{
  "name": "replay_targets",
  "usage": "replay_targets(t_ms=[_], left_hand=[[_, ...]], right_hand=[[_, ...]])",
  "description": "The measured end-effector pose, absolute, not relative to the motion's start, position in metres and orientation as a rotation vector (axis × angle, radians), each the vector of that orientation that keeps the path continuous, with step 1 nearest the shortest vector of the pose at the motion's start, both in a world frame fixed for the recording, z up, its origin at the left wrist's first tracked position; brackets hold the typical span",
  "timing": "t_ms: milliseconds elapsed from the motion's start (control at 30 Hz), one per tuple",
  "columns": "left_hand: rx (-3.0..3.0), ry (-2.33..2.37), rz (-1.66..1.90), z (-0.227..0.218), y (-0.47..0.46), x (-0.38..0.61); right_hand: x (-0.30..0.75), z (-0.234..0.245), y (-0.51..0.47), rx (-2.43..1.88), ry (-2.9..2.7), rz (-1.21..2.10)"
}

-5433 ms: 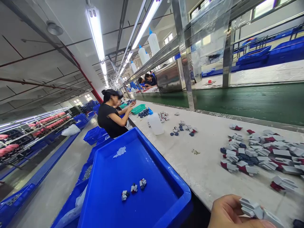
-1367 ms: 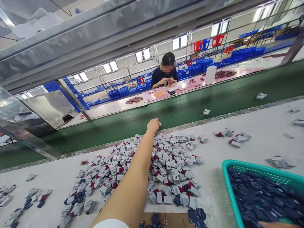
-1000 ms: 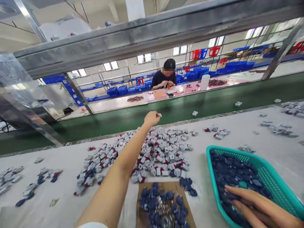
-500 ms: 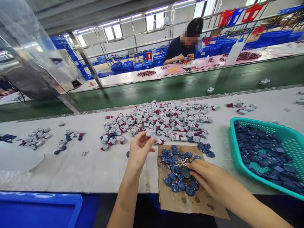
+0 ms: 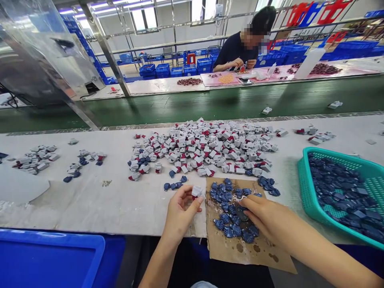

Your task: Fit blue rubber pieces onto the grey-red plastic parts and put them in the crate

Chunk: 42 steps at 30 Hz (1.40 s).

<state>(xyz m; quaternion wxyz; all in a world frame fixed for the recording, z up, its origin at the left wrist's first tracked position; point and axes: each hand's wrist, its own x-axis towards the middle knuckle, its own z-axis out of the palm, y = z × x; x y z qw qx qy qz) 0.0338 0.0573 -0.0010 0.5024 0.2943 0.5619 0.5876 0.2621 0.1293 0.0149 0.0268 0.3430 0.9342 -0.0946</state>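
Note:
Between thumb and fingertips, my left hand (image 5: 179, 214) grips a small white plastic part (image 5: 197, 191) with a dark red piece at its underside. It is just left of a brown cardboard sheet (image 5: 228, 250). My right hand (image 5: 267, 214) reaches over the sheet, its thumb and fingers drawn together among dark blue fist-shaped parts (image 5: 222, 196). Whatever it pinches is hidden by the fingers. The cardboard looks wet, with dark stains near its front edge. Behind both hands spreads a large heap of white-and-red parts (image 5: 207, 146).
To the right stands a green basket (image 5: 303, 180) of dark blue parts. Small clusters of parts (image 5: 39, 158) lie at the left. A blue bin (image 5: 51, 260) sits at the front left. Beyond the green belt (image 5: 168, 108), a co-worker (image 5: 234, 52) handles small pieces.
My left hand has come back from the heap toward me, carrying the white-and-red part beside the cardboard. My right hand stays over the blue parts. The camera view has shifted slightly.

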Motion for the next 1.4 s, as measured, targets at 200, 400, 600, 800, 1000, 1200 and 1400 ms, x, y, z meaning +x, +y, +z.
replay_targets(t_ms=[200,400,600,800,1000,1200,1400], left_hand=[[0.672,1.315,1.436,-0.002,0.051,0.035],[0.487,1.17,1.423,0.015,0.046,0.038],[0.421,1.037,1.41,0.017,0.044,0.042],[0.473,0.961,1.452,0.028,0.041,0.047],[0.548,0.938,1.431,0.029,0.036,0.055],[0.563,0.964,1.422,0.026,0.035,0.056],[0.727,1.048,1.397,0.031,0.032,0.052]], right_hand=[[0.251,0.018,0.131,0.969,2.893,-0.284],[0.258,0.016,0.13,0.977,2.903,-0.394],[0.274,0.005,0.131,1.104,2.928,-0.651],[0.257,0.045,0.122,1.296,3.21,-1.006],[0.221,0.075,0.103,1.402,3.328,-1.295],[0.219,0.07,0.101,1.372,3.263,-1.404],[0.224,0.079,0.106,1.097,3.023,-1.485]])
